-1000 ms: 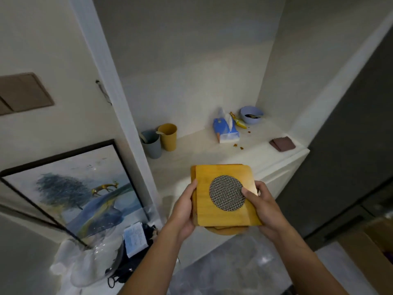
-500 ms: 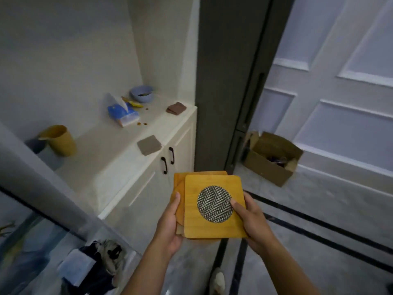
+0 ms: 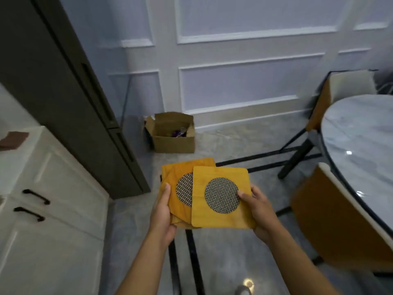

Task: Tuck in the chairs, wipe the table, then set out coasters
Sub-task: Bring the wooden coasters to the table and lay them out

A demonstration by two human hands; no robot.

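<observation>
Grey marble floor (image 3: pixel 234 141) with black inlay stripes. Open cardboard box (image 3: pixel 173 139) stands on it by the wall. To my right, near chair (image 3: pixel 331 220) and far chair (image 3: pixel 340 90) stand at the round marble table (image 3: pixel 361 135). To my left, a brown pad (image 3: pixel 13 140) lies on the white cabinet (image 3: pixel 42 167).

Top coaster (image 3: pixel 221 216) slid right off stack (image 3: pixel 176 173); table (image 3: pixel 361 133) now in view.

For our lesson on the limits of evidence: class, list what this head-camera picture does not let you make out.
Head view: number of yellow square wooden coasters; the top one covers the stack.
Head view: contents of the open brown cardboard box; its walls hide them, and they are too small.
Head view: far side of the round grey marble table; cut off by the right edge.
</observation>
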